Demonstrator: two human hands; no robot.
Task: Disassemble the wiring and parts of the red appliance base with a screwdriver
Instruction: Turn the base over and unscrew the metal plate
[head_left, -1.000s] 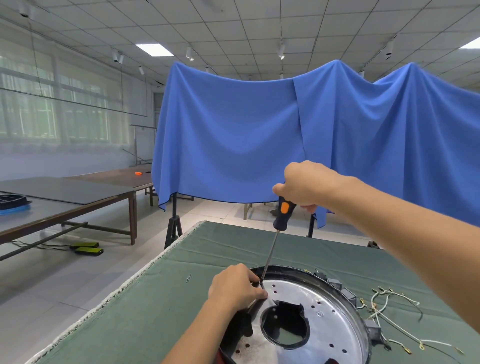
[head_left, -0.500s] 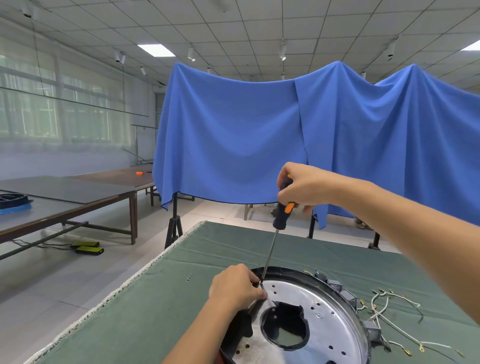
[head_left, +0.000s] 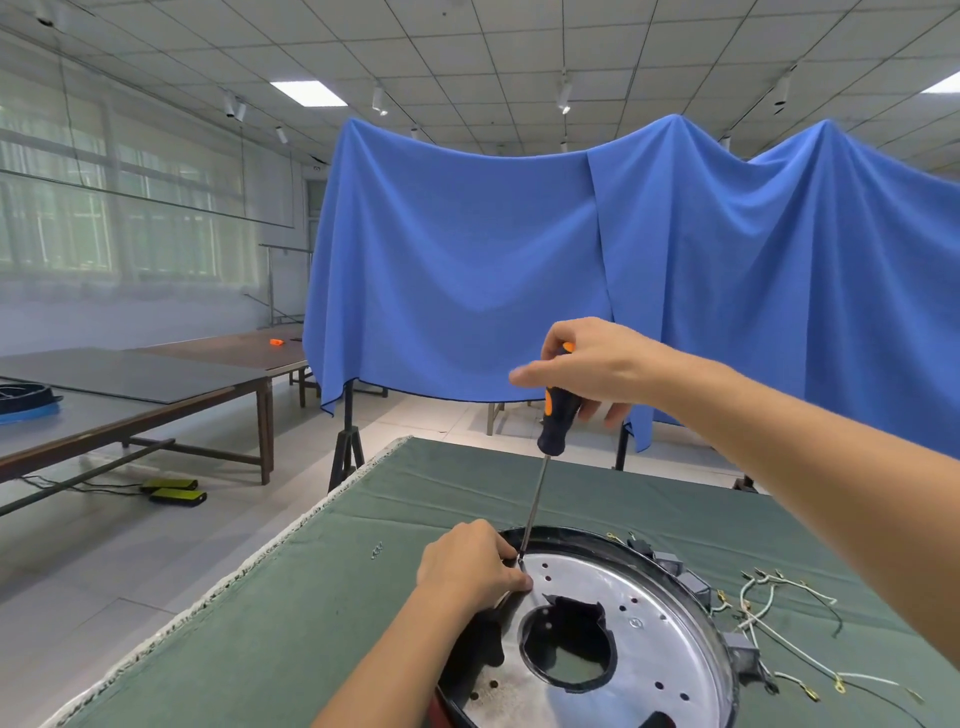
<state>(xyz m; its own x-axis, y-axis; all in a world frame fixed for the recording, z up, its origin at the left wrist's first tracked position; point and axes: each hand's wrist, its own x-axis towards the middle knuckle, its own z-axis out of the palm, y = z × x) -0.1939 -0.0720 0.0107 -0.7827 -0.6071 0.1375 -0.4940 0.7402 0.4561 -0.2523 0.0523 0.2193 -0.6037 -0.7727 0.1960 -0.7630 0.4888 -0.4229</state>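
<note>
Screwdriver upright on the rim of the appliance base

Nearest, the left hand (head_left: 475, 566) curls at the ten o'clock rim of the appliance base (head_left: 602, 639) on the green table (head_left: 291, 613), fingertips pinched together around the tip of the screwdriver (head_left: 545, 457) (whatever sits under the tip is hidden). Loose wires (head_left: 769, 613) lie at three o'clock of the base. Farther up, the right hand (head_left: 592, 366) caps the black-and-orange handle, thumb and fingers loosely spread, partly blurred. Beyond hangs a blue cloth (head_left: 571, 260).
</note>
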